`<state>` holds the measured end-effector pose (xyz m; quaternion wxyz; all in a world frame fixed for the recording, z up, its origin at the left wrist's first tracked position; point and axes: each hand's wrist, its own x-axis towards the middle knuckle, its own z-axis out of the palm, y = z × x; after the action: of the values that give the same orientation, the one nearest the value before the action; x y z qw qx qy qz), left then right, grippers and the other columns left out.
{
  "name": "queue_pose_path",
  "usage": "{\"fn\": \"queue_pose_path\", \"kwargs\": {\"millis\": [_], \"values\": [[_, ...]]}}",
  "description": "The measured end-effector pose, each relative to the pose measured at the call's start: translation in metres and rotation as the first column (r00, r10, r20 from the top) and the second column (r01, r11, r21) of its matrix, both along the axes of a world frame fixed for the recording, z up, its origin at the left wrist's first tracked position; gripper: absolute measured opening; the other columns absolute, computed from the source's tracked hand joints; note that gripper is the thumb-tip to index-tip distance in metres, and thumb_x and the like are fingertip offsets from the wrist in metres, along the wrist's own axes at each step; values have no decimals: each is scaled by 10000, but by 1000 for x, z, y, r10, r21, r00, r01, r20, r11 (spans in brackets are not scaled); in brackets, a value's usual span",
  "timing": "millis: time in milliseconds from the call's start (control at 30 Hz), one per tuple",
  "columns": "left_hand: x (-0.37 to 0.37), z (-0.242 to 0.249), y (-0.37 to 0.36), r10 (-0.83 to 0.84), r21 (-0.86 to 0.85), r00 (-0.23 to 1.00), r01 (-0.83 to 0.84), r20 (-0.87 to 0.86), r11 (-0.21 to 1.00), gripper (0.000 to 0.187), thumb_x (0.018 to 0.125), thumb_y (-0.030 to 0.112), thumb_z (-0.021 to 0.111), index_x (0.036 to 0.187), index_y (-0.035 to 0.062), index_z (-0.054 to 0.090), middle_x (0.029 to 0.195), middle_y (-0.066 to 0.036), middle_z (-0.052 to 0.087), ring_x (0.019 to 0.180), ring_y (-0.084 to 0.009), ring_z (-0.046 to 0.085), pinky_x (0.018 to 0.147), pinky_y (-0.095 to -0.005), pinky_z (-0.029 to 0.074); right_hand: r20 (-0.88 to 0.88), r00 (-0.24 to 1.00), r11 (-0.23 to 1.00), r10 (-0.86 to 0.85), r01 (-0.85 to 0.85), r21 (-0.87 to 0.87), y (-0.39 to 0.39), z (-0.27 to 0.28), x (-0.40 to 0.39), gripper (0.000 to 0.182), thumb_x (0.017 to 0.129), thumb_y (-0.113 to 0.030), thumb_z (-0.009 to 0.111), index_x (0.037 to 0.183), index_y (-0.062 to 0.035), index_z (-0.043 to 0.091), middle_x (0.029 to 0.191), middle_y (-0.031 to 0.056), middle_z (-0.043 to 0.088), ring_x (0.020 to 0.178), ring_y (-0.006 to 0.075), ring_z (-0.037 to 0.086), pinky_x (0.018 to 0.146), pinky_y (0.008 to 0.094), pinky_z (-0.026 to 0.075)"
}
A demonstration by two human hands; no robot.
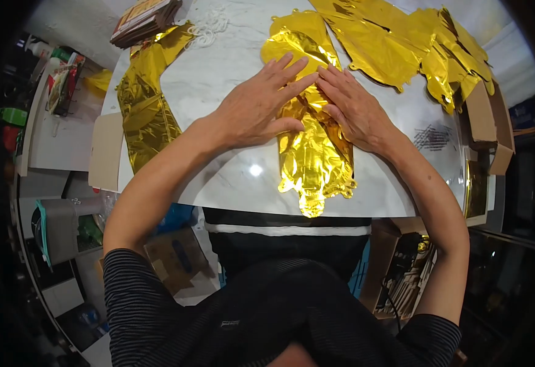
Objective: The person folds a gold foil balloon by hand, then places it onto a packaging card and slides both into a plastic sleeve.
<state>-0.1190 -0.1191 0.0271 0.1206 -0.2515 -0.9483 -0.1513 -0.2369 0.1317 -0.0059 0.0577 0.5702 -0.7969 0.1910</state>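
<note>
on marbled tabletop (237, 180), left fingers (297, 88) spread, right fingers (335, 82) together, flat on gold foil (316, 162), shirt print (230, 323) possibly lettering

I saw the L arm (165, 162) & R arm (440, 189) stretched fwd, elbows (456, 241) bent outward, forearms (417, 162) angled in. L hand (256, 104) lay palm down, fingers (299, 85) spread, thumb (287, 126) pointing twd the R. R hand (356, 110) was palm down too, fingers closer tog. Fingertips (322, 71) were v. near each other; couldn't tell if touching.
</note>
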Motion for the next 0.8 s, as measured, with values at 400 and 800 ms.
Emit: {"fn": "queue_pose_path", "kwargs": {"millis": [400,800], "values": [[-6,-21,-7,-3,-138,997,14,81,990,706,1034,569,583,1632,224,435,1721,-183,316,1577,-423,306,1312,-490,256,166,976,989,140,-148,32,26,20,7,455,1083,-139,535,1521,-21,526,1635,175,473,1554,388,381,1308,504,272],[-5,-19,-5,-9,-135,997,20,81,991,628,1041,533,586,1601,264,497,1725,-192,308,1593,-423,273,1322,-494,227,200,979,999,40,-36,-22,67,45,-1,554,945,73,585,1488,-34,574,1577,157,551,1510,370,463,1260,487,377]]}}
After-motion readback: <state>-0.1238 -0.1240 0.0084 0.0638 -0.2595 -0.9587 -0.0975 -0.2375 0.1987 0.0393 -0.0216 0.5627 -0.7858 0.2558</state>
